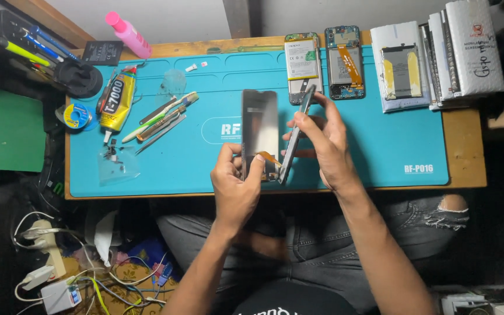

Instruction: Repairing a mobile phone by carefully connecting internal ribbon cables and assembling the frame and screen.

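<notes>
Left hand [235,185] at centre frame, grip closed on the lower end of a dark display panel [259,129], thumb across its bottom edge, panel standing upright with the glossy face toward the camera. Right hand [322,143] just beside it, grip pinched on a thin phone frame [296,135], seen edge-on and tilted, fingers along its upper part. Between the two parts an orange flex ribbon [268,157], touching the panel's lower corner; hard to tell whether joined to the frame. Underside of both parts hidden by fingers. Below them a blue work mat [380,146] on a wooden table [465,146], bare stretch of mat to the right of centre, near edge of the table just under the wrists. At upper centre two opened phones [324,61]; at upper right a battery on a white box [401,71] and stacked packets, cut off by the frame edge. At left a yellow glue tube [118,104], tweezers and a toothbrush [161,116], and a solder spool [77,115]; a pink bottle [128,34] at upper left
</notes>
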